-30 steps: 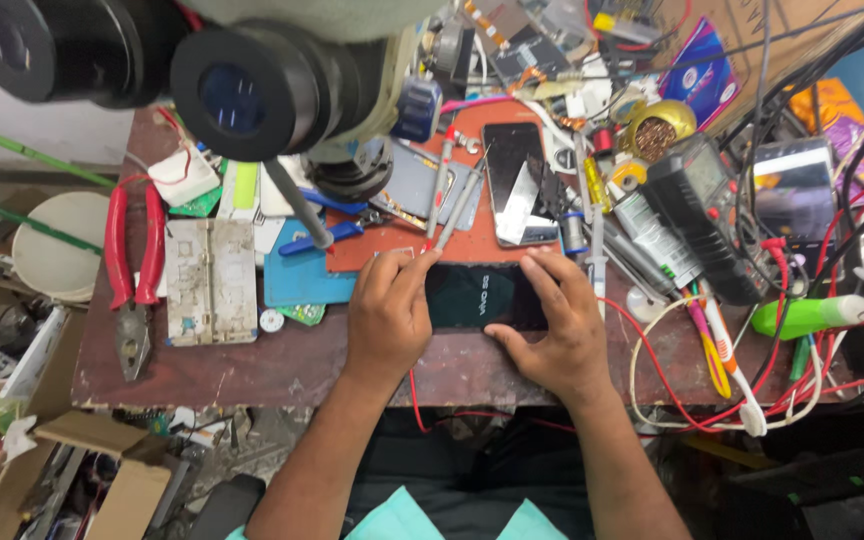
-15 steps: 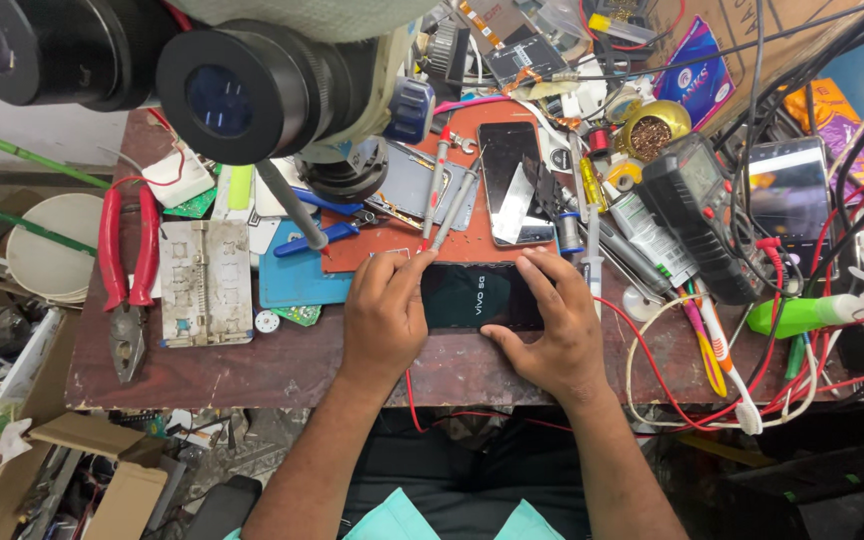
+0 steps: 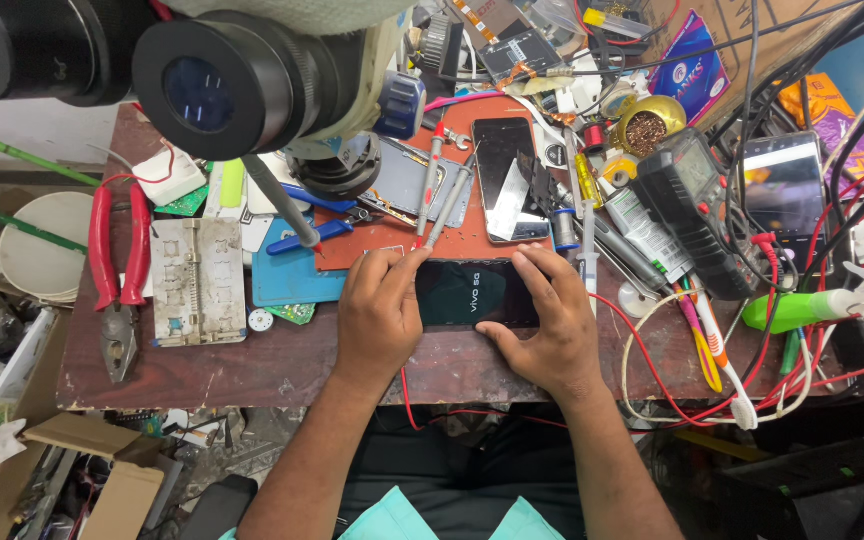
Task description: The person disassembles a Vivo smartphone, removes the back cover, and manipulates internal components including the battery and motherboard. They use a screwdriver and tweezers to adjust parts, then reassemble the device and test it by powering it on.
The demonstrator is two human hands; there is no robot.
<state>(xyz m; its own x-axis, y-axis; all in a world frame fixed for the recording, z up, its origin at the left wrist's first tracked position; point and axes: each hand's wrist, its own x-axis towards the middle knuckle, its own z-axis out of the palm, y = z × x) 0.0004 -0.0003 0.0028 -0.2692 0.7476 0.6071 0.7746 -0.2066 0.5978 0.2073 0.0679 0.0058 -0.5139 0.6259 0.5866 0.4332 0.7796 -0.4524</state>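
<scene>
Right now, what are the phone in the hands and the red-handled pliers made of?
The phone looks glass-fronted: dark, smooth and glossy. The pliers seem to be dull grey metal at the jaws, with red handles that look like rubbery plastic sleeves.

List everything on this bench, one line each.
phone: 1, black, lit screen, bench centre, between both hands
second phone: 1, dark, on red mat behind
third phone: 1, lit, far right
microscope: 1, black, top left
pliers: 1, red handles, left
multimeter: 1, black, right
spray bottle: 1, green, right edge
bench: 1, brown
left hand: 1, on phone's left end
right hand: 1, on phone's right end
</scene>
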